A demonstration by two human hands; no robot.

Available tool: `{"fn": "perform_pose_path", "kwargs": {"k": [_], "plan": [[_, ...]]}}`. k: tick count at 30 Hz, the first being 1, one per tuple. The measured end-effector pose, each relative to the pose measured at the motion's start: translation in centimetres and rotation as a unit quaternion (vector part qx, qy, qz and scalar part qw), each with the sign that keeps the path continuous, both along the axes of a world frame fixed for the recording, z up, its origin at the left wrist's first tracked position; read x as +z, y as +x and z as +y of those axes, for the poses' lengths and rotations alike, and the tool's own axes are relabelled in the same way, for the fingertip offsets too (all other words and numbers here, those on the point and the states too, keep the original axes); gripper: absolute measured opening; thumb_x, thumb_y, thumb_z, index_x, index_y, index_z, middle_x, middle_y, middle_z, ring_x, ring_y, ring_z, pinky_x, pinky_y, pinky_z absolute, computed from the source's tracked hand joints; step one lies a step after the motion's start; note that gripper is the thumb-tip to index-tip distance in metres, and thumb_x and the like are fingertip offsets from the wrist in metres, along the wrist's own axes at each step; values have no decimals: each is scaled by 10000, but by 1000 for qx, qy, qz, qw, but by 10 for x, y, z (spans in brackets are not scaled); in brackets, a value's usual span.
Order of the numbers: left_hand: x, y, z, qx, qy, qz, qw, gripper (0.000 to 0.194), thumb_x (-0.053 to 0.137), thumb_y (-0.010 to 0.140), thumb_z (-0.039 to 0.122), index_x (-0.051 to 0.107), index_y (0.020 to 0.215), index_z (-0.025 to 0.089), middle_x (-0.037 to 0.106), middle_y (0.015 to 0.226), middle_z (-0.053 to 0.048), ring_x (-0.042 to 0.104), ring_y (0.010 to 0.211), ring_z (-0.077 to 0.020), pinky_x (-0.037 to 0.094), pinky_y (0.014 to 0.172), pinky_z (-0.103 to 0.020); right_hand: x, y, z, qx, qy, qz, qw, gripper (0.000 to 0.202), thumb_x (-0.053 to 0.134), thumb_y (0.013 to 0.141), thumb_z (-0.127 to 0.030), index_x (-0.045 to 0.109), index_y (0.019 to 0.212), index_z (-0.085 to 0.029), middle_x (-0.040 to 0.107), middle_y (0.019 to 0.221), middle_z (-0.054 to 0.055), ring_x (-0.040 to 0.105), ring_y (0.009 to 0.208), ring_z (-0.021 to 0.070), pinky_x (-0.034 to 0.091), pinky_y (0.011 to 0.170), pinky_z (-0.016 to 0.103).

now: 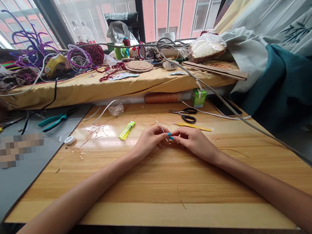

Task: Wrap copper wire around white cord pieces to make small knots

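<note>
Above the middle of the wooden table, my left hand (152, 138) and my right hand (196, 142) meet at their fingertips. A thin white cord (160, 125) sticks up from the pinched fingers of my left hand. The fingers of my right hand are pinched too, right against the left thumb; what sits between them is too small and covered to make out. Just beyond the hands lie black-handled scissors (188, 114) and yellow tweezers (194, 127). A yellow-green lighter (127, 130) rests to the left of my left hand.
The wooden table (141, 192) carries loose brown threads (94, 132), a small clear jar (116, 109), an orange thread spool (162, 98), a green carton (199, 97) and a phone (223, 105). A grey cable (245, 125) crosses the right side. Teal pliers (54, 121) lie left.
</note>
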State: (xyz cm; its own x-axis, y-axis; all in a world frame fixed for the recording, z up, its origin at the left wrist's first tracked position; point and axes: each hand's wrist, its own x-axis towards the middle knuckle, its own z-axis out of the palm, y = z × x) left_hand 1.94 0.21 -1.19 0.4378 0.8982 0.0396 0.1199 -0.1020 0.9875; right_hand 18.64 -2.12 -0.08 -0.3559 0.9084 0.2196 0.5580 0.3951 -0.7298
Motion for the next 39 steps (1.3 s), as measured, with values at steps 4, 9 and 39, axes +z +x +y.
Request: {"fn": "perform_pose_path", "kwargs": {"k": [4, 9, 39], "plan": [[3, 1, -1, -3, -2, 5, 1000, 197, 548, 698, 298, 585, 756, 114, 538, 625, 16, 468, 475, -47, 383, 467, -168, -1, 1, 1, -6, -33, 18, 999, 177, 491, 768, -248, 648, 798, -170, 611, 721, 12, 485, 605, 107, 360, 561, 228], [7, 0, -2, 4, -32, -27, 999, 278, 488, 728, 349, 627, 768, 112, 569, 688, -26, 476, 542, -75, 390, 468, -177, -3, 3, 3, -1, -111, 85, 990, 222, 483, 768, -304, 640, 837, -163, 541, 627, -8, 421, 490, 84, 323, 465, 216], [0, 0, 0, -38, 4, 24, 999, 218, 498, 742, 337, 523, 809, 131, 518, 624, 20, 496, 547, -66, 401, 514, -174, -5, 2, 4, -7, -98, 130, 987, 243, 453, 788, -363, 547, 897, -166, 536, 720, -10, 420, 479, 61, 347, 433, 186]]}}
